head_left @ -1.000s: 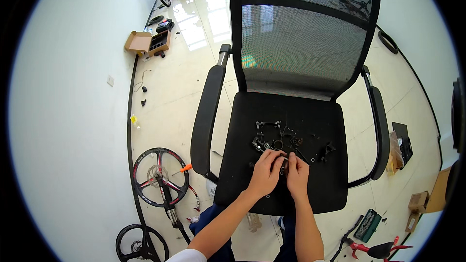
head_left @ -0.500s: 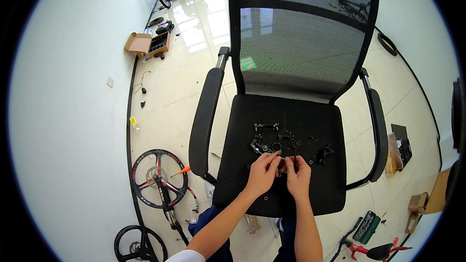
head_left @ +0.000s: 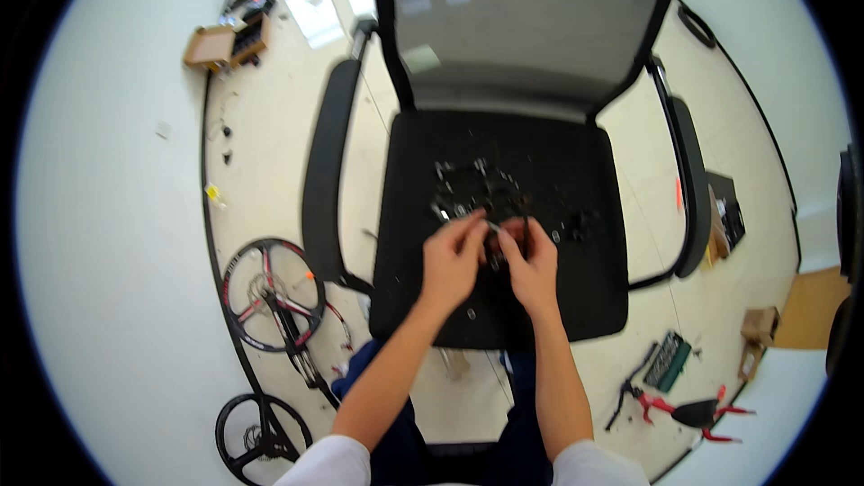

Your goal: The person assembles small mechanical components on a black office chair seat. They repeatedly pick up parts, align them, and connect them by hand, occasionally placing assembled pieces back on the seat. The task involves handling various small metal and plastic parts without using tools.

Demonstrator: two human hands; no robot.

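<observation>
Over a black chair seat (head_left: 409, 297), my left hand (head_left: 453, 256) and my right hand (head_left: 533, 261) meet with fingers pinched. A small pale, thin piece (head_left: 492, 227) shows between the fingertips of both hands; motion blur hides its kind. Something dark and thin rises beside my right fingers. Just beyond my left hand lie silver and black metal bicycle parts (head_left: 447, 211), blurred. A black part (head_left: 581, 224) rests to the right of my right hand. One small ring (head_left: 472, 314) lies nearer me on the seat, and another (head_left: 555, 237) sits beside my right hand.
Black armrests (head_left: 328, 171) flank the seat, with a mesh backrest (head_left: 531, 36) behind. On the floor at left are a spoked wheel (head_left: 231, 292), a black wheel (head_left: 227, 450) and an open cardboard box (head_left: 209, 47). A green case (head_left: 667, 362) and red frame part (head_left: 661, 404) lie at right.
The view has tilted and shifted, so the chair and floor things appear higher and further left. My hands stay together at the small piece, over the same part of the seat.
</observation>
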